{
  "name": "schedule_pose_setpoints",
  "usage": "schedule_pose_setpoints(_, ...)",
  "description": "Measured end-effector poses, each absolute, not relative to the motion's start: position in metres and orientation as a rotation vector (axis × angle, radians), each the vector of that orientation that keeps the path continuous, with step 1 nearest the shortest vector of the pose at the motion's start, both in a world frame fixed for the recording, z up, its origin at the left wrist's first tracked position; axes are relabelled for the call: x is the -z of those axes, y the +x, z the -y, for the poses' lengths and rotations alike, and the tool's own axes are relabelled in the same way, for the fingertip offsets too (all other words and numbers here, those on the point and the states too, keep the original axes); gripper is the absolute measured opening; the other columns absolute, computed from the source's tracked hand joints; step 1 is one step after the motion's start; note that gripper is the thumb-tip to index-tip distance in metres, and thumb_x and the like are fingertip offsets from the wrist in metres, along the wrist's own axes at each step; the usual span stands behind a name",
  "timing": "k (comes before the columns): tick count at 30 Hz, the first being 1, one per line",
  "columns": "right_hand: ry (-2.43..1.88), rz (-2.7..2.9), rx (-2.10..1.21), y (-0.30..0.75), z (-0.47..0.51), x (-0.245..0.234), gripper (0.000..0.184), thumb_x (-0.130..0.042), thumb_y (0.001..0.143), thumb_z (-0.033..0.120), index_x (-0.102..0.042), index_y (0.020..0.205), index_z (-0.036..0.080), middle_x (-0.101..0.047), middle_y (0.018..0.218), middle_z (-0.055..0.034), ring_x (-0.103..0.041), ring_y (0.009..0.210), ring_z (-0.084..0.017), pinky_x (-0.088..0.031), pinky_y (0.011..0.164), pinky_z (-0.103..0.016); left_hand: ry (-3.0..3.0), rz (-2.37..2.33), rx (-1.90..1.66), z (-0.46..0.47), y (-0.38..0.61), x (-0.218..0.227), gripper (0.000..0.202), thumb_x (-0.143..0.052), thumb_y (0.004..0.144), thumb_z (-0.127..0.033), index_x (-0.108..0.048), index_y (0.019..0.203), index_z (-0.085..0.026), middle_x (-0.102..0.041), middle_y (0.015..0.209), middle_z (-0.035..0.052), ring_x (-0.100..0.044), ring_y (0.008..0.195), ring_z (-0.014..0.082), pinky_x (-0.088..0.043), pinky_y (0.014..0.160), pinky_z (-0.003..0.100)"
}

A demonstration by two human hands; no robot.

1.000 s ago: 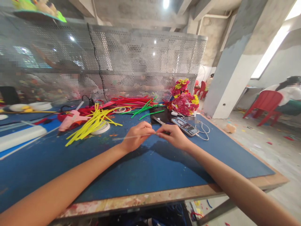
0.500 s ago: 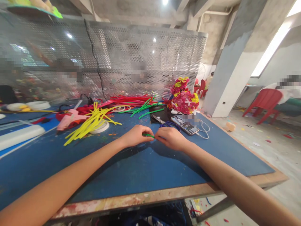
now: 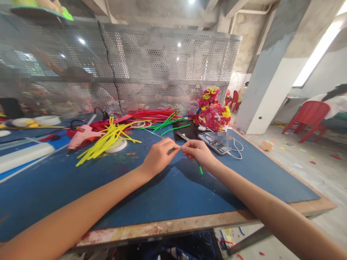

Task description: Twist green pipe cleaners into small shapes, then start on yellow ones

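Over one table [image 3: 162, 202], left hand [image 3: 157, 157] and right hand [image 3: 199, 153] pinch one green stem [image 3: 200, 169].

Thin green pipe cleaner [image 3: 200, 168] — pinched, bent

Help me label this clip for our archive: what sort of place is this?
Probably a craft workshop making artificial flowers: yellow pipe cleaners lie heaped on the blue worktable, a finished flower bunch stands at its far side, and the left hand and right hand pinch a green pipe cleaner.
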State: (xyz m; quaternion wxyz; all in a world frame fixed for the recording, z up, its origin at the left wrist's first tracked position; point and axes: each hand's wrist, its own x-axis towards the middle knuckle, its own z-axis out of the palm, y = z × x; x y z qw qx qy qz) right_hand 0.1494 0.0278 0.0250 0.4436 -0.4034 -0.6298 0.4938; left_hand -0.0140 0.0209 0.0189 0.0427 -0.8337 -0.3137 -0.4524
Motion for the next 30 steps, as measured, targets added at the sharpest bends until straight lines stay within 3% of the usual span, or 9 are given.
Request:
schedule_pose_setpoints(4, -0.875, 1.492, -1.236, 0.149, -0.026, -0.028, 0.02, -0.063, 0.064, 0.03, -0.053, 0.063, 0.014, -0.052, 0.052, 0.0042, -0.036, 0.04, -0.003, -0.024, 0.039, -0.017, -2.84, 1.599, 2.01, -0.025, -0.009, -0.022, 0.023, -0.058, 0.073, -0.036, -0.063, 0.079, -0.014, -0.053, 0.057, -0.0013, -0.042, 0.046, 0.0074, -0.033, 0.043, 0.019)
schedule_pose_setpoints(7, -0.832, 1.607, -1.172, 0.154, -0.025, -0.033, 0.019, -0.063, 0.066, 0.03, -0.055, 0.066, 0.013, -0.053, 0.053, 0.0037, -0.037, 0.042, -0.003, -0.025, 0.041, -0.017, -3.22, 1.777, 2.117, -0.032, -0.015, -0.027, 0.028, -0.064, 0.067, -0.037, -0.061, 0.08, -0.013, -0.04, 0.049, -0.0061, -0.028, 0.039, 0.0032, -0.021, 0.037, 0.016)
schedule_pose_setpoints(12, -0.88, 1.942, -1.045, 0.162, -0.023, -0.039, 0.017, -0.065, 0.065, 0.027, -0.061, 0.065, 0.011, -0.054, 0.055, 0.0015, -0.044, 0.049, -0.006, -0.033, 0.046, -0.018, -3.682, 1.776, 1.388, -0.04, -0.035, -0.04, 0.027, -0.067, 0.064, -0.036, -0.061, 0.074, -0.011, -0.043, 0.053, -0.0047, -0.029, 0.042, 0.0028, -0.019, 0.038, 0.016)
schedule_pose_setpoints(19, -0.667, 2.504, -0.524, 0.161, -0.021, -0.032, 0.014, -0.057, 0.075, 0.021, -0.067, 0.075, 0.011, -0.062, 0.068, -0.0035, -0.053, 0.061, -0.01, -0.038, 0.058, -0.02, -3.828, 1.767, 0.321, -0.043, -0.044, -0.034, 0.03, -0.059, 0.069, -0.041, -0.064, 0.078, -0.013, -0.049, 0.058, -0.0027, -0.031, 0.043, 0.0043, -0.02, 0.039, 0.017)
schedule_pose_setpoints(24, -0.742, 2.562, -0.437, 0.159, -0.022, -0.024, 0.012, -0.056, 0.074, 0.016, -0.066, 0.075, 0.01, -0.064, 0.07, -0.004, -0.054, 0.063, -0.01, -0.038, 0.059, -0.019, -3.65, 1.503, 0.301, -0.047, -0.037, -0.026, 0.023, -0.059, 0.071, -0.035, -0.065, 0.075, -0.013, -0.056, 0.061, -0.0023, -0.044, 0.053, 0.0077, -0.031, 0.05, 0.018)
schedule_pose_setpoints(30, -1.094, 2.332, -0.609, 0.157, -0.03, -0.016, 0.013, -0.058, 0.071, 0.021, -0.064, 0.065, 0.011, -0.057, 0.053, 0.0007, -0.047, 0.05, -0.008, -0.032, 0.048, -0.018, -2.921, 1.107, 0.47, -0.032, -0.028, -0.026, 0.013, -0.054, 0.078, -0.027, -0.063, 0.079, -0.018, -0.061, 0.077, 0.0006, -0.055, 0.071, 0.0137, -0.036, 0.061, 0.022)
